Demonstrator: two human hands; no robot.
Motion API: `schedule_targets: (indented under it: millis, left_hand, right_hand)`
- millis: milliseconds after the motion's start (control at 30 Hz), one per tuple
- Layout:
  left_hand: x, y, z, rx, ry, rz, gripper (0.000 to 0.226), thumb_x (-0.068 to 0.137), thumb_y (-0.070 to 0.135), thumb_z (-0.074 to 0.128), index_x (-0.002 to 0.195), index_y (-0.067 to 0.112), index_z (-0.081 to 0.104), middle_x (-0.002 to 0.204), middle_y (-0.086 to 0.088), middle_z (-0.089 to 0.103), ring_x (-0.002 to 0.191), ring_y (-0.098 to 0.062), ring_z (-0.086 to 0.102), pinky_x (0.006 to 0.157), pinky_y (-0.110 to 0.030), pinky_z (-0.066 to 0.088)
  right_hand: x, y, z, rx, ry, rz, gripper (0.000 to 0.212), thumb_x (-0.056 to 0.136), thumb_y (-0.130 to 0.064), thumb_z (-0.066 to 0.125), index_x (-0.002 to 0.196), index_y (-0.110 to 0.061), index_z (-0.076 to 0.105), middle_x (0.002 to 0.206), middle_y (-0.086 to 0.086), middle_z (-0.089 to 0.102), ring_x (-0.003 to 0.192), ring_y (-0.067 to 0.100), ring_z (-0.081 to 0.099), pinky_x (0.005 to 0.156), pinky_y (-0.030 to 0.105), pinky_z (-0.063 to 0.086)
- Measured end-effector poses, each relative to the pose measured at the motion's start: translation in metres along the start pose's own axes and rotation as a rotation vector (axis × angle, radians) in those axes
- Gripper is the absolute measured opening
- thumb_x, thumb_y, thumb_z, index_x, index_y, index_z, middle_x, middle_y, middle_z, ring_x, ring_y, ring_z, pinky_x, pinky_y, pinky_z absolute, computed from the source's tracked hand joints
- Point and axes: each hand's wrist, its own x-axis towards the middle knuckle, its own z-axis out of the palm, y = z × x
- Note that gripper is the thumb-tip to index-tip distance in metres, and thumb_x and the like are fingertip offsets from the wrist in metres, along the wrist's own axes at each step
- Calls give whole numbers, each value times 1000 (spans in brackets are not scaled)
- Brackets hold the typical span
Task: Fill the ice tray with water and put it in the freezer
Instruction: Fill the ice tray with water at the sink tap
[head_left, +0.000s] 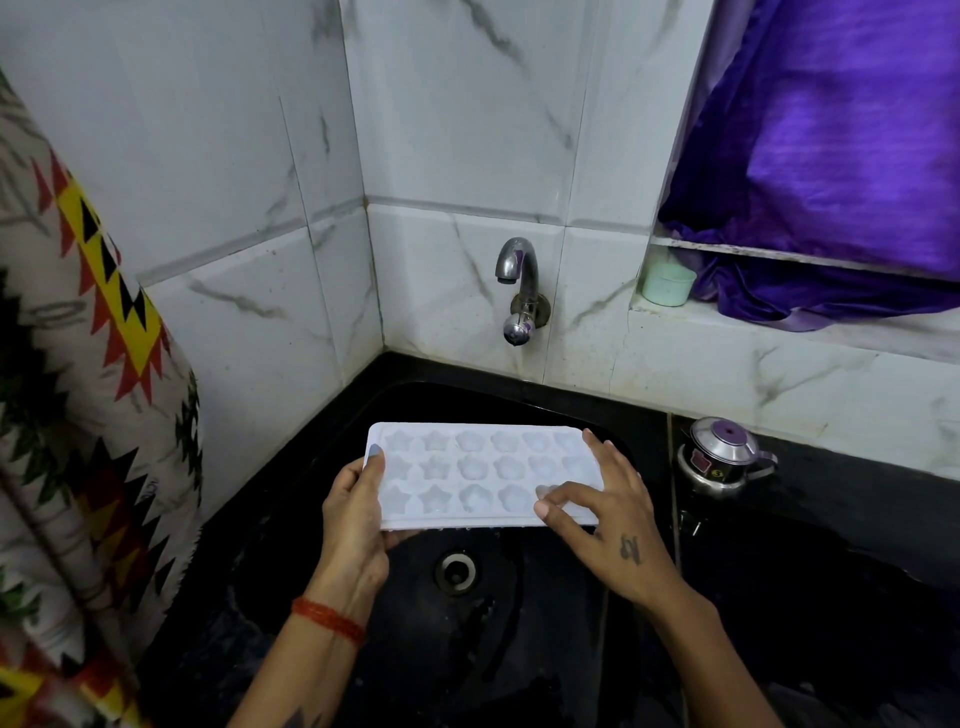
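Note:
A white ice tray (467, 470) with star and flower moulds hangs level over the black sink (519, 597). My left hand (356, 519) grips its left end, thumb on top and fingers underneath. My right hand (605, 519) rests on the tray's right end with fingers spread flat over the moulds, thumb along the near edge. The metal tap (517, 270) on the tiled wall sits above and behind the tray; no water runs from it. I cannot tell whether the moulds hold water.
The sink drain (457, 571) lies below the tray. A small steel kettle (724, 457) stands on the black counter at right. A green cup (667, 283) and purple cloth (831, 156) occupy the window ledge. A patterned curtain (78, 415) hangs at left.

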Motion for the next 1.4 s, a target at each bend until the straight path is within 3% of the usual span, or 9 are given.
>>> schedule_targets:
  millis: [200, 433, 500, 633, 767, 1033, 1167, 1400]
  left_hand:
    - [-4, 1, 0, -2, -6, 7, 14, 95, 31, 53, 89, 19, 56, 91, -4, 66, 80, -21, 64, 57, -37, 53]
    - [-6, 0, 0, 11, -9, 8, 15, 95, 31, 53, 88, 19, 56, 90, -4, 66, 78, -20, 64, 53, -35, 53]
    - [-6, 1, 0, 10, -9, 2, 14, 95, 31, 53, 89, 19, 56, 91, -4, 66, 79, -20, 64, 55, -36, 53]
    - [-7, 1, 2, 7, -13, 2, 14, 95, 31, 53, 89, 19, 56, 90, -4, 66, 79, -20, 64, 56, -36, 52]
    - [-8, 1, 3, 9, -10, 10, 14, 95, 31, 53, 88, 19, 56, 89, -4, 66, 77, -20, 64, 55, -34, 52]
    - [-8, 0, 2, 18, -12, 18, 14, 95, 31, 52, 89, 19, 56, 88, -3, 67, 76, -19, 65, 53, -33, 53]
    - [-6, 0, 2, 13, -7, 12, 14, 95, 31, 53, 89, 19, 56, 89, -4, 67, 77, -20, 65, 54, -33, 53]
    - [-3, -1, 3, -1, -7, 8, 15, 95, 31, 53, 88, 18, 56, 89, -5, 66, 77, -21, 64, 58, -36, 55]
  right_hand:
    - [0, 2, 1, -29, 39, -24, 44, 72, -74, 40, 80, -39, 66, 157, -5, 15, 146, 14, 1, 117, 50, 2]
    - [0, -9, -2, 30, 70, -22, 39, 71, -70, 46, 88, -40, 64, 156, -8, 16, 145, 13, 5, 116, 53, 13]
    - [2, -14, 0, 27, 80, -40, 40, 71, -70, 45, 90, -40, 64, 156, -8, 17, 145, 13, 6, 117, 51, 10]
    - [4, -20, 8, -54, 71, -96, 43, 73, -73, 42, 88, -40, 65, 156, -7, 18, 146, 12, 3, 117, 42, -10]
    - [5, -21, 13, -102, 22, -98, 48, 75, -75, 34, 92, -44, 67, 158, -8, 13, 144, 5, -7, 115, 43, -16]
    - [4, -20, 12, -91, 6, -94, 47, 74, -76, 35, 84, -45, 69, 157, -10, 14, 145, 8, -7, 115, 45, -16]
    - [4, -18, 13, -135, 71, -151, 57, 76, -81, 29, 80, -40, 68, 157, -5, 18, 146, 11, -3, 114, 43, -18]
    - [6, -18, 14, -222, 132, -206, 56, 82, -76, 26, 81, -39, 67, 156, 2, 21, 146, 15, 2, 114, 48, -14]
